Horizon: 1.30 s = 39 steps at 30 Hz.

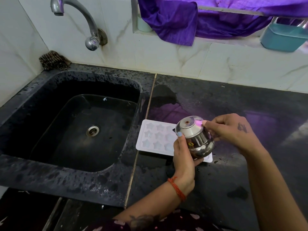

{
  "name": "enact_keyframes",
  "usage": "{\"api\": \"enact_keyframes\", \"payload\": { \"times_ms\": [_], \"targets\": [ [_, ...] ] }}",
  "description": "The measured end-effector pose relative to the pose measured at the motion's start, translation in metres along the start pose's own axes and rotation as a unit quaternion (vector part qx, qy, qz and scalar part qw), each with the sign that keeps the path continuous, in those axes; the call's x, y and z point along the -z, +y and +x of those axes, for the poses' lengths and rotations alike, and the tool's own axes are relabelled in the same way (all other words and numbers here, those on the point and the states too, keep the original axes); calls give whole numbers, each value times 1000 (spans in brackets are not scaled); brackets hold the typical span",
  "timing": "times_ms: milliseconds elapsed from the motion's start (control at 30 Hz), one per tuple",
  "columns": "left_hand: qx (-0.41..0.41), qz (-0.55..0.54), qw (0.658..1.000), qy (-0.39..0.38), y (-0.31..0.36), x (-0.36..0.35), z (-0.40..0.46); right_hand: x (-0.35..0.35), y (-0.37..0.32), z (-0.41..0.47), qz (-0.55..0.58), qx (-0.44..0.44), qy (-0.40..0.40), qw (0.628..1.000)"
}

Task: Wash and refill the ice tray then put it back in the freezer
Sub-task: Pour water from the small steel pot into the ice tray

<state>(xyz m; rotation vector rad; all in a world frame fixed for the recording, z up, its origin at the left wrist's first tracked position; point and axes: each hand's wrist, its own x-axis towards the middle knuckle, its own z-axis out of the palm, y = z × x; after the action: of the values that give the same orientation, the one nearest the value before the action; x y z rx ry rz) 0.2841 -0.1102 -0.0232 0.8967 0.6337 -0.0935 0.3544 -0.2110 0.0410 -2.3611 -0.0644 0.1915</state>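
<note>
From the head camera, a white ice tray [156, 136] with star-shaped cells lies flat on the dark counter [233, 104], just right of the sink [33, 170], its left edge near the seam where counter meets sink surround. A steel pot [195, 137] is held above the tray's right end, tipped well over so its round bottom faces up and to the left and its mouth points down to the right; a small yellow sticker shows on its belly. The left hand [184, 157] grasps the pot from below, thumb laid up along the side and fingers curled under the belly. The right hand [231, 130] pinches the pot near its base from the right, fingertips on the metal. A red thread band [177, 189] circles the left wrist. Whether water is leaving the pot cannot be made out, since the pot hides that end of the tray. The black sink is wet, with a metal drain [92, 130] at its middle. A curved tap [78, 19] juts from the tiled wall above it, and a brown cloth [53, 60] sits in the back corner. A purple cloth [175, 19] hangs over the ledge above, beside a teal tub [283, 37] at the right.
</note>
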Motion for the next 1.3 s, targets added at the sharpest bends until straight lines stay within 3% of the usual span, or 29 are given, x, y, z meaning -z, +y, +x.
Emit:
{"api": "enact_keyframes", "payload": {
  "times_ms": [233, 700, 1300],
  "targets": [
    [66, -48, 997, -1, 0, -4, 1, 6, -4, -3, -58, 33, 8, 998],
    [85, -44, 995, -21, 1, -4, 1, 10, -10, -3, -102, 49, 2, 994],
    [-31, 49, 997, -40, -3, -13, 1, 17, 20, 0, 127, -43, -28, 991]
  ]
}}
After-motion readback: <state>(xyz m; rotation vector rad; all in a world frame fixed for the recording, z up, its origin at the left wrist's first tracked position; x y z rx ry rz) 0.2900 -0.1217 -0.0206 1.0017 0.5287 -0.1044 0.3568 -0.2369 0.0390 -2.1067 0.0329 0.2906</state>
